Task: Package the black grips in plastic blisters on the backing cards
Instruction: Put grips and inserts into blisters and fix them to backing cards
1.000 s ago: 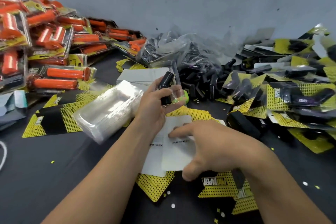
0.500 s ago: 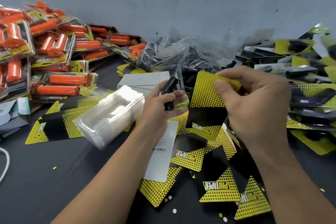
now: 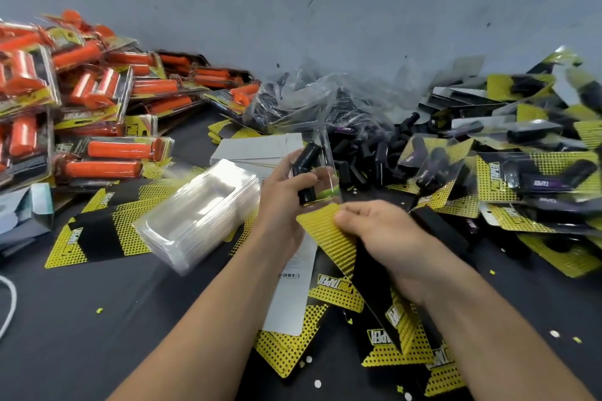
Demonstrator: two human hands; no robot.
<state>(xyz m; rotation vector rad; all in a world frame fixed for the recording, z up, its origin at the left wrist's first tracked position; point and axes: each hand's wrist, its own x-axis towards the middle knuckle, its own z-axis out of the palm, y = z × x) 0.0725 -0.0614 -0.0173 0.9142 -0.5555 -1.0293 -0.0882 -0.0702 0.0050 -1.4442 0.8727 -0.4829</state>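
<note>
So, starting far left: finished orange grip packs (image 3: 97, 153) heaped by the wall, prob parked out of the way. Next over, a nested stack of clear blisters (image 3: 195, 215) tipped over on the table (image 3: 97, 319), kept w/in easy reach for peeling one off at a time. Then the left hand (image 3: 286, 202), fingers curled round a clear blister (image 3: 327, 172) w/ a black grip (image 3: 307, 156) sitting inside, held up off the table, prob to keep the open back free. Right hand (image 3: 387, 238) pinching the top corner of a yellow/black backing card (image 3: 325, 238), edge brought just under the blister, looks like lining up to slide it on. Behind, loose black grips (image 3: 365, 159) spilling from a plastic bag (image 3: 309, 101). Far right, done black packs (image 3: 521, 179) tossed in a heap.
</note>
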